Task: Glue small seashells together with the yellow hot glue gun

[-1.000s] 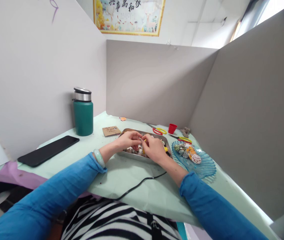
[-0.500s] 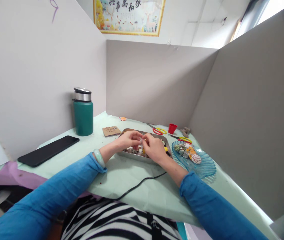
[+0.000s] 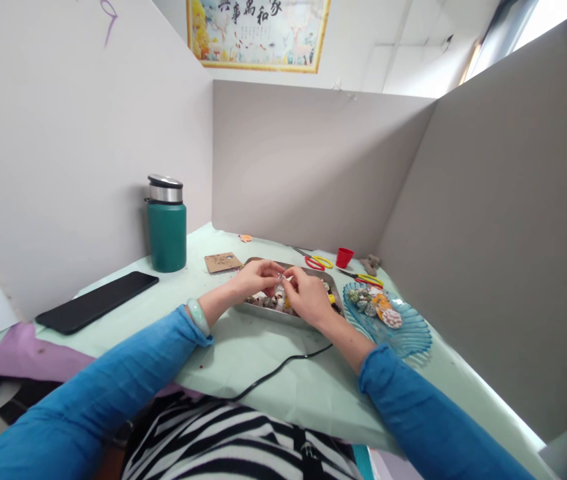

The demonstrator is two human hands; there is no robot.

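Note:
Over a shallow metal tray (image 3: 276, 317), my left hand (image 3: 258, 279) and my right hand (image 3: 307, 293) meet fingertip to fingertip. Both are closed in a pinch around a small whitish piece (image 3: 280, 279), too small and covered to name. Below the fingers, the tray holds several small mixed pieces in white, brown, yellow and black. Just right of my right hand, a blue glass dish (image 3: 410, 327) carries several small decorated pieces (image 3: 374, 303), some patterned, some orange.
Behind the tray lie yellow-and-red-handled scissors (image 3: 318, 262), a second pair (image 3: 368, 279) and a red cup (image 3: 344, 257). A brown card (image 3: 222, 262), green bottle (image 3: 166, 230) and black phone (image 3: 98, 301) are leftward. A black cable (image 3: 283, 365) crosses the front. Grey partitions (image 3: 313, 160) enclose the table.
My fingertips have shifted slightly around the small whitish piece, which now shows a little differently between them. Everything else stays where it was.

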